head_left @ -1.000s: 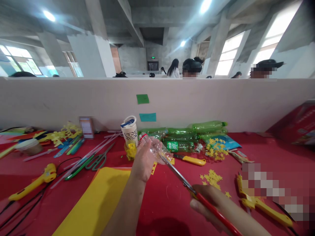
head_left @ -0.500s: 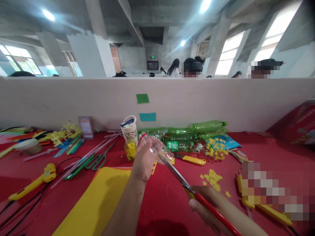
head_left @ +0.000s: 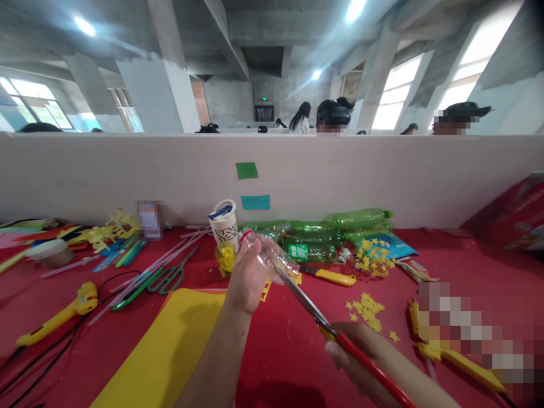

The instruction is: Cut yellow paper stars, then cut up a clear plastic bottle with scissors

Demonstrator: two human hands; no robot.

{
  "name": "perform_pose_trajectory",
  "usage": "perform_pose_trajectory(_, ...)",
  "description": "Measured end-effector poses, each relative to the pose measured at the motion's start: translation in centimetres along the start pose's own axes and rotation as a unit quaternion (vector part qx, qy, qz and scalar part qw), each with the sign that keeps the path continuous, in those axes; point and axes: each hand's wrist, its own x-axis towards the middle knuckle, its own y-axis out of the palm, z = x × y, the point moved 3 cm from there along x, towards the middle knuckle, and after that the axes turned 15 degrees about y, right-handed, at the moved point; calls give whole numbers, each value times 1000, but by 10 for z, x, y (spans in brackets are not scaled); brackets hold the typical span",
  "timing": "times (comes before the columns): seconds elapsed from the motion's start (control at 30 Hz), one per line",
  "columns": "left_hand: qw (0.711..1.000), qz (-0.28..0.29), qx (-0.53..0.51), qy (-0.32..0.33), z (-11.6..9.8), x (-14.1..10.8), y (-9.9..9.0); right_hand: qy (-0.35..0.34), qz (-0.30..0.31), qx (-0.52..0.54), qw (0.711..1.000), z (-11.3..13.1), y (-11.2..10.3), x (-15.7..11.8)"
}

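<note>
My left hand (head_left: 249,277) is wrapped round a clear plastic bottle (head_left: 272,258) with a red cap, holding it tilted above the table, cap toward the upper left. My right hand (head_left: 361,357) grips long scissors (head_left: 310,306) with red handles. Their blade tips meet the bottle's lower right end; whether they are inside or only against the plastic, I cannot tell. Behind the bottle lie several green plastic bottles (head_left: 314,237). A yellow utility knife (head_left: 335,277) rests just right of the bottle, and yellow paper stars (head_left: 368,311) are scattered nearer me.
Yellow sheets (head_left: 170,345) lie at front left. Glue guns sit on both sides, one yellow glue gun (head_left: 59,317) at left with trailing cables. Grey-green scissors (head_left: 170,277) and a white cup (head_left: 224,226) stand or lie farther back. A pale partition (head_left: 127,170) bounds the table.
Both hands keep their grip and stay almost in place. The scissors' tips and the bottle have shifted only very slightly.
</note>
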Motion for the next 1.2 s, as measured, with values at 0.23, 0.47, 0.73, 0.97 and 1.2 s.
perform_pose_trajectory(0.23, 1000, -5, 11, -4, 0, 3, -4, 29, 4, -25, 999, -3, 2, 8)
perform_pose_trajectory(0.47, 1000, -15, 25, 10, -1, 7, -11, 34, 9, -17, 999, -5, 5, 12)
perform_pose_trajectory(0.73, 996, 54, 70, 22, -2, -2, 5, 4, 63, 31, 997, -1, 10, 2)
perform_pose_trajectory(0.97, 996, 62, 63, 24, 0, -3, 8, 60, 37, 85, 994, 0, 16, 1)
perform_pose_trajectory(1.2, 997, 57, 52, 26, -3, -1, 6, 75, 52, 72, 993, -2, 16, 10)
